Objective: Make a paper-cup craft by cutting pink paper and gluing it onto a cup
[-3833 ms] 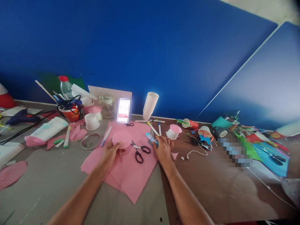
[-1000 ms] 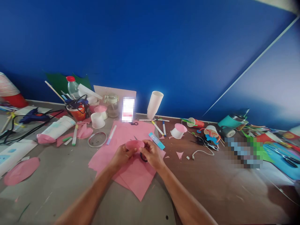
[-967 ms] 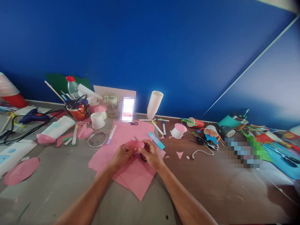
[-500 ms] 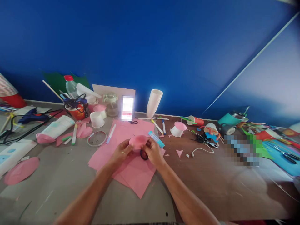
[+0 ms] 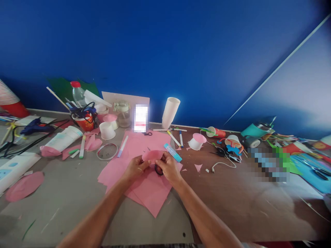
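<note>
Left hand and right hand, fingers curled closed, pinch opposite edges of a slightly bowed, rounded pink paper piece above pink sheets. Fingers cover its sides; black-handled scissors beneath are mostly hidden.

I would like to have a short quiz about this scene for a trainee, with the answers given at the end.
1. True or false: the left hand and the right hand both hold the round pink paper.

2. Which thing is partly hidden by the round pink paper?
a) glass jar
b) scissors
c) power strip

3. Fill in the colour: the clear bottle has a ____ cap.

Key: 1 true; 2 b; 3 red.
</note>
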### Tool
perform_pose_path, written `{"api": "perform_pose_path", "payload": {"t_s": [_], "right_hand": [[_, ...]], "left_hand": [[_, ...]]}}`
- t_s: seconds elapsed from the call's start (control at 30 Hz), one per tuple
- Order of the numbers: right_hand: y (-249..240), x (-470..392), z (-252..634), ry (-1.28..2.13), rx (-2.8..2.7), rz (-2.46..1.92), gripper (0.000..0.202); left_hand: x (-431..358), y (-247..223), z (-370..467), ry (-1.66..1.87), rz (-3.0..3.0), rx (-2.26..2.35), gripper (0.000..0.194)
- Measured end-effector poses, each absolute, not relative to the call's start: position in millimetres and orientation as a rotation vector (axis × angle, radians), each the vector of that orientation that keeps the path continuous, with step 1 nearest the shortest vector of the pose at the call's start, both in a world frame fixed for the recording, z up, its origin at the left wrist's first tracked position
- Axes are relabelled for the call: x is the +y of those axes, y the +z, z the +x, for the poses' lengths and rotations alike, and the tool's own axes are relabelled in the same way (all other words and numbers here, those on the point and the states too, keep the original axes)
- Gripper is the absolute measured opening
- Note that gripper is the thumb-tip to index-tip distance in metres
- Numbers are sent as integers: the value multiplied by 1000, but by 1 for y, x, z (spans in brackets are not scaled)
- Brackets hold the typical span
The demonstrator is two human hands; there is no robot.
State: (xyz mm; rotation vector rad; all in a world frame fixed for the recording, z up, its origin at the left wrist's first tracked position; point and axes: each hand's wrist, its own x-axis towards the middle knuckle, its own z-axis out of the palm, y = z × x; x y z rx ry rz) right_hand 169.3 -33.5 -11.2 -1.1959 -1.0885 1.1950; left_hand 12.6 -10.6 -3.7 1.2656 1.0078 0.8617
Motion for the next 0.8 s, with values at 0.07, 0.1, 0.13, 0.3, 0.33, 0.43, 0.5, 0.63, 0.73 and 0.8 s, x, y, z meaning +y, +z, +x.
{"api": "perform_pose_path", "payload": {"t_s": [0.07,0.1,0.13,0.3,0.33,0.43,0.5,0.63,0.73,0.8], "right_hand": [[-11,-35,168,1208,-1077,-1177,28],[-11,-35,168,1214,-1069,-1169,29],[-11,-35,168,1214,-1058,-1160,31],[-15,-35,168,1210,-991,-1068,32],[-15,-35,168,1239,-962,-1046,31],[-14,-35,171,1394,-845,-989,30],[-10,-36,173,1517,-766,-940,32],[1,-40,175,1713,-704,-862,35],[8,-43,175,1794,-714,-827,36],[10,-44,176,1815,-719,-820,40]], "left_hand": [[-11,-5,13,864,1282,1018,31],[-10,-6,14,865,1298,1019,30],[-10,-8,13,871,1324,1026,29],[-6,-15,3,1229,1770,1159,14],[-7,-16,0,1347,1911,1141,14],[-9,-14,-8,1571,2257,982,26],[-11,-13,-10,1622,2398,891,29],[-13,-12,-9,1652,2502,805,29],[-14,-12,-9,1608,2507,802,28],[-16,-12,-9,1536,2507,818,30]]}}
